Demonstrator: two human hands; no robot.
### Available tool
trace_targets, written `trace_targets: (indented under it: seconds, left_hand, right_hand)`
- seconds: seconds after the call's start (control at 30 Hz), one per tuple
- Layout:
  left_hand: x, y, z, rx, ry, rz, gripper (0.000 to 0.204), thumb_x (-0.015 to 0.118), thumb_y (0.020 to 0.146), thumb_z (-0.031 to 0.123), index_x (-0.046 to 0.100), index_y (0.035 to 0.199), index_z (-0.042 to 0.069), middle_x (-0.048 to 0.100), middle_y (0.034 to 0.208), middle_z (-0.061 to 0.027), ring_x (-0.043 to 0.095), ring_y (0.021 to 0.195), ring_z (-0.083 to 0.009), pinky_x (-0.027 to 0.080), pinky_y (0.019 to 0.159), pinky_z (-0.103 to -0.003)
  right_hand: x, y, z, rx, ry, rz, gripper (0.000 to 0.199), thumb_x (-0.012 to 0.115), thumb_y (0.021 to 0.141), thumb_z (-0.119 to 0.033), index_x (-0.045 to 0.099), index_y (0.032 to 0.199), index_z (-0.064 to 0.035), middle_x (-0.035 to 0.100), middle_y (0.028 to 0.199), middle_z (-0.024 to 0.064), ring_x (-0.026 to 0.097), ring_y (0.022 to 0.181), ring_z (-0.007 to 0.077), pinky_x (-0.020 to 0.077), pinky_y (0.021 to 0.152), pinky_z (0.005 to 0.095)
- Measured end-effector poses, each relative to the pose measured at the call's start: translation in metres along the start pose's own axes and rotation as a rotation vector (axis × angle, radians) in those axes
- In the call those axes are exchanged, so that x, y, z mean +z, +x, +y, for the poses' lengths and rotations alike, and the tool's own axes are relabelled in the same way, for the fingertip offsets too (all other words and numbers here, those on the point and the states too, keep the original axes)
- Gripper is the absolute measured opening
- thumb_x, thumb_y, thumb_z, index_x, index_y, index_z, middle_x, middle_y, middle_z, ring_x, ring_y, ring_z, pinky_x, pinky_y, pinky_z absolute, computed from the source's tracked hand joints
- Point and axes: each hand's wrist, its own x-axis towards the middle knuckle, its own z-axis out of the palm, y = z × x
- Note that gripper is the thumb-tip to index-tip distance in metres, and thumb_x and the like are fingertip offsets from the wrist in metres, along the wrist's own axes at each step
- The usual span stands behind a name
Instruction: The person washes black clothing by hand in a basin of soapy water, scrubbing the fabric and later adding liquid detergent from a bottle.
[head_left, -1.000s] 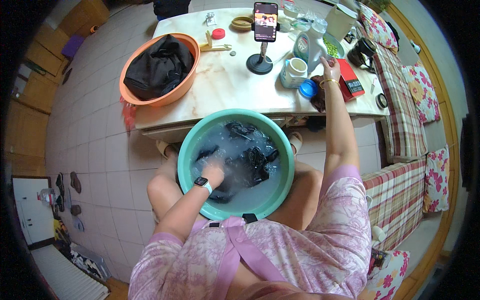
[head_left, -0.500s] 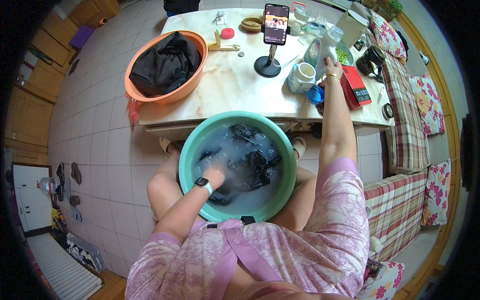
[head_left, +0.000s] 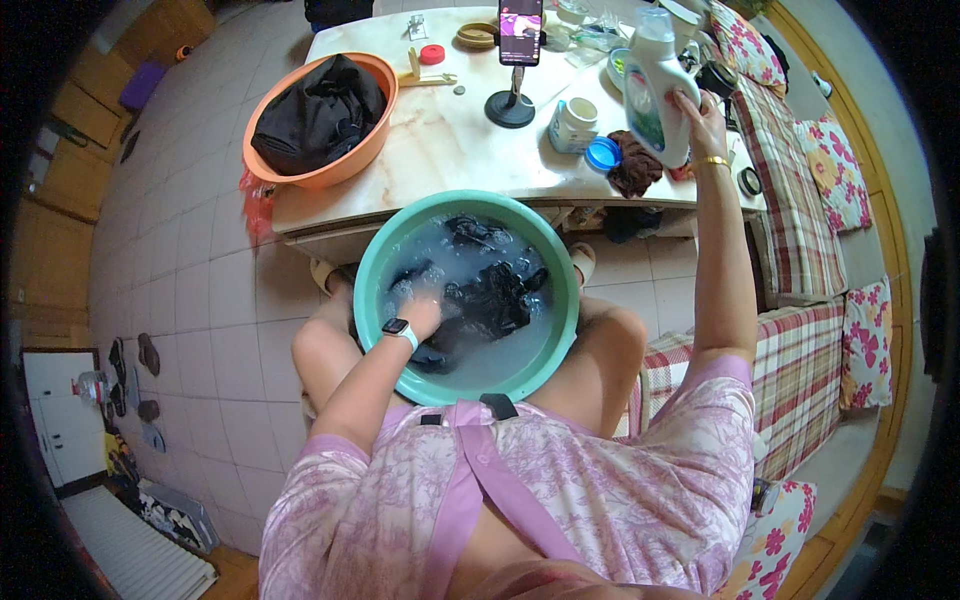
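Note:
A teal basin (head_left: 372, 262) sits between my knees, filled with soapy water and dark clothes (head_left: 495, 295). My left hand (head_left: 421, 314), with a smartwatch on its wrist, rests in the water on the dark clothes. My right hand (head_left: 703, 122) is raised over the table's right end and grips a white detergent bottle (head_left: 656, 85), lifted and tilted. A blue cap (head_left: 603, 154) lies on the table just left of the bottle, next to a dark cloth (head_left: 634, 165).
An orange basin (head_left: 352, 165) holding black clothes stands at the left of the marble table (head_left: 440, 150). A phone on a stand (head_left: 518, 40), a white jar (head_left: 572, 126) and small items sit on the table. A plaid cushioned bench (head_left: 800, 230) runs along the right.
My right hand has taken the detergent bottle off the table and lifted it. The view has shifted down. My left hand stays in the basin.

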Motion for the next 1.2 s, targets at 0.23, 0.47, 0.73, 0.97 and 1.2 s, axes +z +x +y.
trace_targets:
  seconds: [0.23, 0.47, 0.73, 0.97, 1.2]
  left_hand:
    - [-0.048, -0.004, 0.018, 0.035, -0.077, 0.021, 0.05, 0.061, 0.074, 0.017, 0.043, 0.118, -0.001, 0.048, 0.115, -0.0202, 0.047, 0.103, -0.0355, 0.037, 0.09, -0.04]
    - [-0.118, -0.015, 0.036, 0.095, -0.262, 0.379, 0.055, 0.064, 0.072, 0.023, 0.042, 0.118, 0.002, 0.051, 0.11, -0.0204, 0.051, 0.099, -0.0322, 0.039, 0.086, -0.039]
    - [-0.183, -0.032, 0.063, 0.338, -0.668, 0.257, 0.072, 0.072, 0.064, 0.014, 0.037, 0.127, 0.014, 0.045, 0.121, -0.0074, 0.049, 0.1, -0.0239, 0.043, 0.084, -0.034]
    - [-0.174, -0.032, 0.063, 0.259, -0.566, 0.241, 0.044, 0.066, 0.071, 0.014, 0.051, 0.112, 0.009, 0.057, 0.095, -0.0089, 0.054, 0.077, -0.0203, 0.046, 0.066, -0.029]
    - [-0.145, -0.024, 0.043, 0.067, -0.86, 0.344, 0.028, 0.059, 0.081, 0.019, 0.051, 0.098, -0.001, 0.055, 0.07, -0.0053, 0.049, 0.062, -0.0095, 0.041, 0.057, -0.024]
  right_hand:
    - [0.005, -0.093, -0.031, 0.146, 0.178, -0.44, 0.029, 0.062, 0.078, -0.022, 0.055, 0.098, -0.0031, 0.058, 0.086, 0.0038, 0.053, 0.073, 0.0105, 0.0423, 0.067, 0.0213]
    - [0.05, -0.152, -0.046, 0.106, 0.029, -0.84, 0.028, 0.062, 0.079, -0.027, 0.057, 0.091, -0.0015, 0.054, 0.075, -0.0014, 0.048, 0.067, 0.005, 0.0401, 0.06, 0.0203]
    - [0.082, -0.172, -0.044, -0.031, -0.252, -1.129, 0.034, 0.066, 0.074, -0.022, 0.056, 0.096, 0.0017, 0.061, 0.081, 0.0101, 0.054, 0.073, 0.0131, 0.0442, 0.067, 0.029]
    - [0.09, -0.172, -0.039, -0.127, -0.341, -1.134, 0.031, 0.065, 0.075, -0.022, 0.055, 0.091, 0.0033, 0.056, 0.073, 0.0076, 0.049, 0.066, 0.0111, 0.0419, 0.061, 0.028]
    - [0.091, -0.173, -0.038, -0.154, -0.338, -1.1, 0.031, 0.066, 0.075, -0.019, 0.055, 0.094, 0.0031, 0.058, 0.076, 0.0088, 0.052, 0.069, 0.0118, 0.0442, 0.064, 0.0285]
